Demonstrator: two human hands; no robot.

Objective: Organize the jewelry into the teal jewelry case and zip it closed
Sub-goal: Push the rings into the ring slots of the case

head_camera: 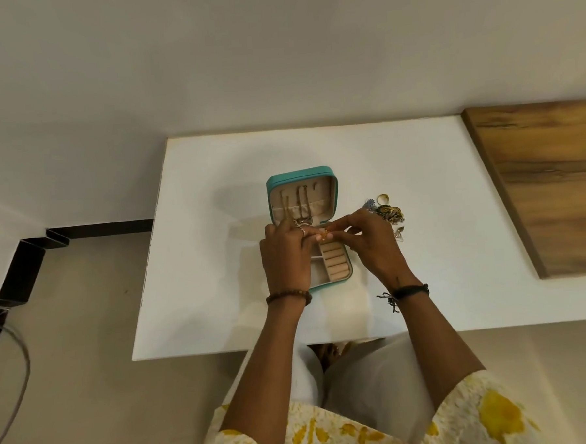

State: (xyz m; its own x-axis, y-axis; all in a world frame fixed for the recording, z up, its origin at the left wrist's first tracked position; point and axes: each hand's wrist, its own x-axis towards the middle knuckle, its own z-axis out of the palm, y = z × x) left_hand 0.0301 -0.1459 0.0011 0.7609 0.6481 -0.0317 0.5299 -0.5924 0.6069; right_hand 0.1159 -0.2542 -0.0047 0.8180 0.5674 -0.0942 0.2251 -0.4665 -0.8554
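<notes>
The teal jewelry case (337,276) lies open in the middle of the white table (200,294), its lid (300,174) raised at the far side with chains hanging on the lid's hooks. Beige ring rolls (336,264) show in the base. Over the case, my left hand (285,256) and my right hand (374,244) meet and pinch a small gold ring (325,234) between their fingertips. A pile of loose jewelry (387,210) lies on the table just right of the case, partly hidden by my right hand.
A wooden board (548,188) lies at the table's right side. Black metal framing (25,263) and a wire loop (11,372) stand on the floor to the left. My knees (360,374) are under the table's near edge.
</notes>
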